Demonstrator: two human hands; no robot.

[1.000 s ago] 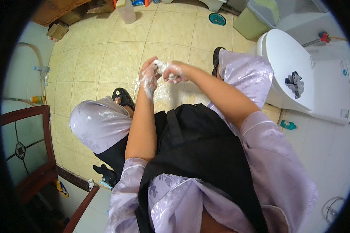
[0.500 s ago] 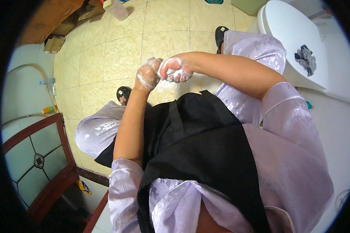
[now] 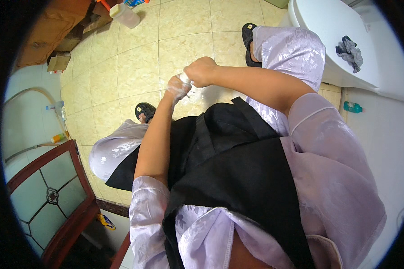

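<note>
My left hand (image 3: 178, 88) and my right hand (image 3: 201, 72) meet in front of me, above the tiled floor. Both are closed, the right one in a fist with its back turned up. White lather (image 3: 184, 78) shows between them and covers part of the left hand. Whether a small white cloth or only foam is squeezed there, I cannot make out. Wet suds lie or drip just below the hands. A crumpled grey cloth (image 3: 351, 54) rests on the white tub-like fixture (image 3: 327, 27) at the far right.
A clear plastic container (image 3: 125, 16) stands at the far left beside cardboard boxes (image 3: 58, 61). A teal bottle (image 3: 353, 107) lies at the right. A red-framed glass door (image 3: 52, 196) and a hose (image 3: 36, 89) are at the left. My black shoes (image 3: 251, 45) flank the work spot.
My right hand has turned over: its curled fingers faced me before, now its back does. The heavy lather on it no longer shows. The view has shifted slightly.
</note>
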